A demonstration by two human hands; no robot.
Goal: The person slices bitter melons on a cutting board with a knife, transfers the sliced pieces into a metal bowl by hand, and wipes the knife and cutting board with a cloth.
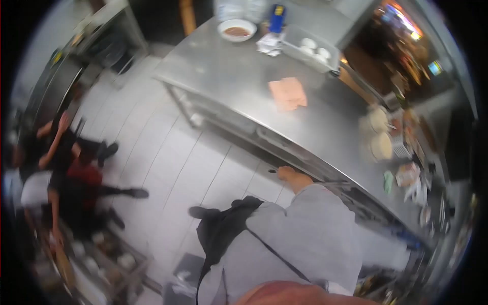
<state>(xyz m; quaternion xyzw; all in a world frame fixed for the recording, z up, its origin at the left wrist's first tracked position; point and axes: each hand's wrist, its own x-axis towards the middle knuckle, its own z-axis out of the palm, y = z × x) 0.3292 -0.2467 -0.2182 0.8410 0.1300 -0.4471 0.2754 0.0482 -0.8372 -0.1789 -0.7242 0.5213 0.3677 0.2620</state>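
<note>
My right hand (288, 174) hangs low beside the front edge of a steel table (223, 76), above the floor. Its fingers look curled together. A small dark oval (272, 171) shows at the fingertips; I cannot tell if it is held or lies beyond them. My left hand is not in view. On the tabletop lies a folded peach-coloured cloth (288, 94). Behind it stands a clear plastic tub (330, 62) with white round items in it. A white bowl (221, 31) with reddish-brown contents, a blue packet (276, 19) and crumpled white paper (269, 44) are at the far end.
At the left, people (61, 173) in dark clothes are near a cluttered shelf unit (122, 274). Pale stacked containers (381, 146) and a green item (388, 182) sit on the table's right side. White tiles (162, 132) cover the floor. A shelf (254, 129) runs below the tabletop.
</note>
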